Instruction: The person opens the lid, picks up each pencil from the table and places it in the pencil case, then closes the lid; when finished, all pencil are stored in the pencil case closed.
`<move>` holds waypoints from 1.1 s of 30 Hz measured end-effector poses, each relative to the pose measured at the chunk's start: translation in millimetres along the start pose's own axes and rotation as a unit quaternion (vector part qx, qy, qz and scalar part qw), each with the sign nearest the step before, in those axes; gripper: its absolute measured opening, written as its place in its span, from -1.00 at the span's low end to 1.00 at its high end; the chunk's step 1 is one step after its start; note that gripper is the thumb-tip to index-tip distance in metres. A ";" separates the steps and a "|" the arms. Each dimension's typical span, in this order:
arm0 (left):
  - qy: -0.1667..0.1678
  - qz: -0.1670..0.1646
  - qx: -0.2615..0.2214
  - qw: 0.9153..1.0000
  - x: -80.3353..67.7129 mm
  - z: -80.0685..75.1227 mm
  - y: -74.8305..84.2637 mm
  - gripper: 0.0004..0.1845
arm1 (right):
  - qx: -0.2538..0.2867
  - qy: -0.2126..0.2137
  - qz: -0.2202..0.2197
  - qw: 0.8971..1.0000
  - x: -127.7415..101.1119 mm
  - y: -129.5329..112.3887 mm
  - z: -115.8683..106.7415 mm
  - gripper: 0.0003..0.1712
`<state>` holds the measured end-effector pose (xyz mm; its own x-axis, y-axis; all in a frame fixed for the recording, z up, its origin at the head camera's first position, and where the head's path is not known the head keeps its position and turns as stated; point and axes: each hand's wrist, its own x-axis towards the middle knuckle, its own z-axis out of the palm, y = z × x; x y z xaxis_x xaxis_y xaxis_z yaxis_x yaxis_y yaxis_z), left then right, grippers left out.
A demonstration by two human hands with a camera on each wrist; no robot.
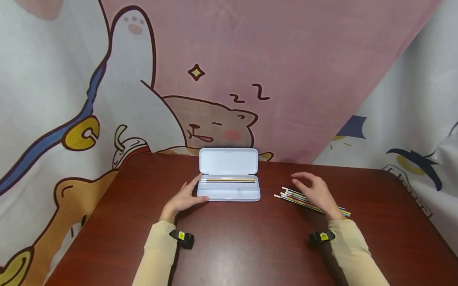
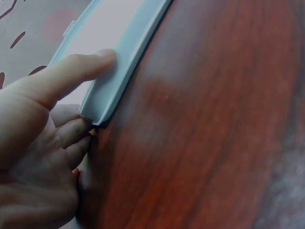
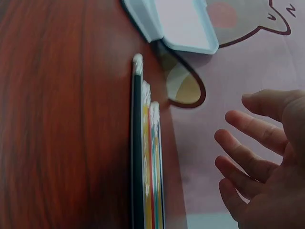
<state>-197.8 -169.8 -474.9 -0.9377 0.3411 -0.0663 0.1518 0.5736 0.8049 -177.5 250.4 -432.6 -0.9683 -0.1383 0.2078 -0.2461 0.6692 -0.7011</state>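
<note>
A white pencil case stands with its lid raised at the back of the table; striped pencils lie in its rear compartment. At the case's left end, my left hand holds it, thumb on the front rim and fingers around the side. In the left wrist view, the thumb presses the front wall of the case. To the right lies a loose bunch of pencils with white ends. My right hand hovers over them, fingers apart and loosely bent, with nothing held.
The dark red wooden table spreads in front of the case and between both arms. Behind it hangs a printed cloth with cartoon animals, close to the raised lid. Each wrist wears a black strap with a small camera.
</note>
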 end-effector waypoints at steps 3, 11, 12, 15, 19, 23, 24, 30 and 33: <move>0.000 0.003 0.002 1.000 -0.2 0.0 -0.1 -0.01 | -0.014 -0.002 -0.003 1.000 -5.3 6.0 -7.6 -0.65; -0.002 0.011 0.006 1.000 -0.5 -0.6 -1.3 -0.01 | -0.040 -0.012 -0.011 0.999 -19.1 25.5 -22.3 -0.67; -0.002 0.013 0.006 1.000 -0.4 -0.6 -1.5 -0.01 | -0.042 -0.013 -0.012 0.999 -20.6 28.1 -23.9 -0.67; -0.003 0.015 0.008 1.000 0.0 -0.7 -2.7 -0.01 | -0.043 -0.017 -0.008 0.999 -25.9 35.0 -28.8 -0.68; -0.005 0.019 0.012 1.000 0.8 -1.1 -3.9 -0.01 | -0.049 -0.020 0.005 0.999 -34.3 43.2 -35.7 -0.68; -0.005 0.018 0.014 1.000 1.3 -1.6 -3.2 -0.01 | -0.063 -0.024 0.015 0.998 -41.5 51.5 -42.2 -0.69; -0.005 0.016 0.014 1.000 1.4 -1.6 -3.1 -0.01 | -0.064 -0.027 0.016 0.997 -43.0 53.5 -43.5 -0.69; -0.008 0.014 0.016 1.000 1.8 -0.6 -3.9 -0.01 | -0.081 -0.037 0.015 0.996 -51.2 66.5 -50.1 -0.71; -0.007 0.012 0.018 1.000 1.7 -0.8 -4.5 0.00 | -0.075 -0.042 0.019 0.996 -54.3 72.6 -52.1 -0.71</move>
<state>-200.4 -172.4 -478.1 -0.9292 0.3655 -0.0549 0.1863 0.5914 0.7845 -140.7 344.4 -459.3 -0.9783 -0.1678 0.1216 -0.2071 0.7752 -0.5968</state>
